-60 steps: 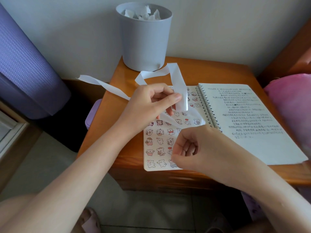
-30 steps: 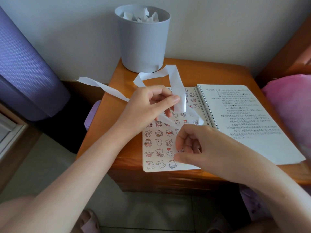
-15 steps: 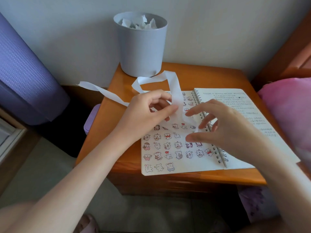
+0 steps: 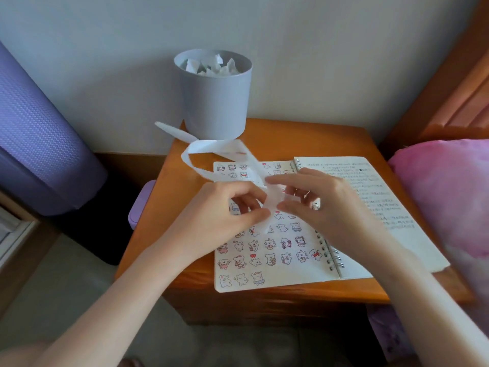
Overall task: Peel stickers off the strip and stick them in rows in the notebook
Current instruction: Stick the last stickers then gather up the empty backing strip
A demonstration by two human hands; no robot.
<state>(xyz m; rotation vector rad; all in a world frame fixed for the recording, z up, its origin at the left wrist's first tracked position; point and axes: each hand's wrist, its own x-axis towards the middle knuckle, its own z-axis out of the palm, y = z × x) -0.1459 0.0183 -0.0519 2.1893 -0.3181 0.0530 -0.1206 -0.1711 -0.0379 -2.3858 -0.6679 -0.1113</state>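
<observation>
The strip (image 4: 211,147) looped, blurred, above the notebook's (image 4: 288,280) sticker page on the desk (image 4: 304,140); the left hand's (image 4: 225,217) fingers pinched it; the right hand's (image 4: 326,207) fingers met it there, motion-smeared, so their grip could not be told.

Glossy varnished wood: table (image 4: 277,144). Matt grey plastic: bin (image 4: 215,102). Smooth white paper, faint sheen: strip (image 4: 211,147). Matt paper: notebook (image 4: 291,276). Metal wire: coil (image 4: 334,260). Soft pink cloth: pillow (image 4: 444,197). Dimpled purple: roll (image 4: 34,133).
</observation>
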